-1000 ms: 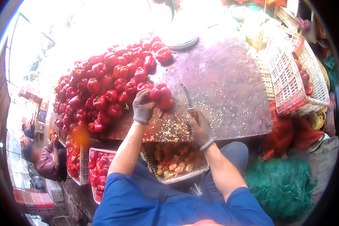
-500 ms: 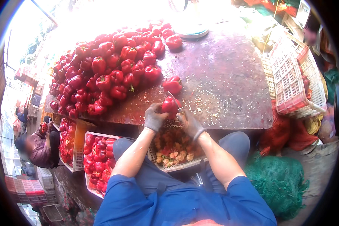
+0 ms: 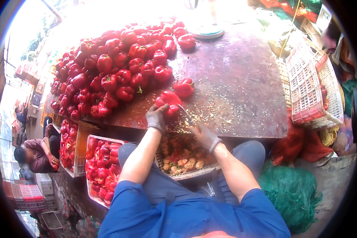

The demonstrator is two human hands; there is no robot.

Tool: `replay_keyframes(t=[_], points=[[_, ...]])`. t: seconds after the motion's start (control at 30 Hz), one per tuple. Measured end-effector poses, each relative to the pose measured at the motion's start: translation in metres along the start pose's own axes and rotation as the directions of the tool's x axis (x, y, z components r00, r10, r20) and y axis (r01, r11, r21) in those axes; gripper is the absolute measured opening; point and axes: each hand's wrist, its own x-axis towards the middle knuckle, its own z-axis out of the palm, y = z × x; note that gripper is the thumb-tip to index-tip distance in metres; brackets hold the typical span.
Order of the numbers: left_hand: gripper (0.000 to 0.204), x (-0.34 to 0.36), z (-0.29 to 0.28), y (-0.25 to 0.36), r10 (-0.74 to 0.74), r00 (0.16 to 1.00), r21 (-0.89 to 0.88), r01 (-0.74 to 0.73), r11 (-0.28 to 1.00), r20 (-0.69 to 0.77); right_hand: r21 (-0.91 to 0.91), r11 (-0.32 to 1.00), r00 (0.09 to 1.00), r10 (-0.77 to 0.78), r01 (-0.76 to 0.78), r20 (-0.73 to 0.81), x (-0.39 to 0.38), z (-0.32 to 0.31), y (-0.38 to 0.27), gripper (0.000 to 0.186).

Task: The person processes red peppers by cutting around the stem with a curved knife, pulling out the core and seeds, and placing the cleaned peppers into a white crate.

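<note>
Closed around the near left side of a red bell pepper (image 3: pixel 169 100), my gloved left hand (image 3: pixel 156 118) keeps it just above the table's front part. My gloved right hand (image 3: pixel 205 136) grips a small knife (image 3: pixel 187 114) by its handle, the blade tip at the pepper's right side. Whether the blade is inside the flesh I cannot tell. Just beyond lies another whole red pepper (image 3: pixel 184 87). A large heap of red peppers (image 3: pixel 115 67) covers the table's left side. Below my hands, a crate (image 3: pixel 194 173) between my knees contains pale cores and red scraps.
Pale seeds speckle the table (image 3: pixel 242 79). At my left stand a crate (image 3: pixel 88 174) of cut red peppers and another crate (image 3: pixel 82 158). A person (image 3: pixel 37 154) sits farther left. To the right are stacked white crates (image 3: pixel 305 87), red net sacks (image 3: pixel 301 139) and a green net sack (image 3: pixel 287 194).
My left hand and the pepper have shifted left and away from me. My right hand has moved slightly right, widening the gap between my hands. The person at left has changed posture.
</note>
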Motion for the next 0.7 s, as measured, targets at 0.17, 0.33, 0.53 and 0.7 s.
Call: replay_keyframes(t=[0.17,0.33,0.53,0.7], points=[[0.026,-0.008,0.001,-0.002,0.021,0.969,-0.008,-0.019,1.0,0.245,0.279,0.953,0.954,-0.033,0.121,-0.299,0.008,-0.009,-0.003,0.063],[0.039,-0.041,0.014,-0.007,-0.052,0.855,0.06,0.024,0.998,0.516,0.528,0.845,0.963,0.066,0.085,-0.26,0.028,0.001,0.012,0.07],[0.034,-0.048,0.019,-0.006,-0.037,0.879,0.245,-0.092,0.965,0.476,0.749,0.658,0.983,0.071,0.083,-0.172,0.024,-0.003,0.002,0.046],[0.025,-0.056,0.021,-0.006,-0.015,0.864,0.152,-0.072,0.986,0.503,0.929,0.36,0.989,0.082,0.087,-0.125,0.03,0.001,0.02,0.037]])
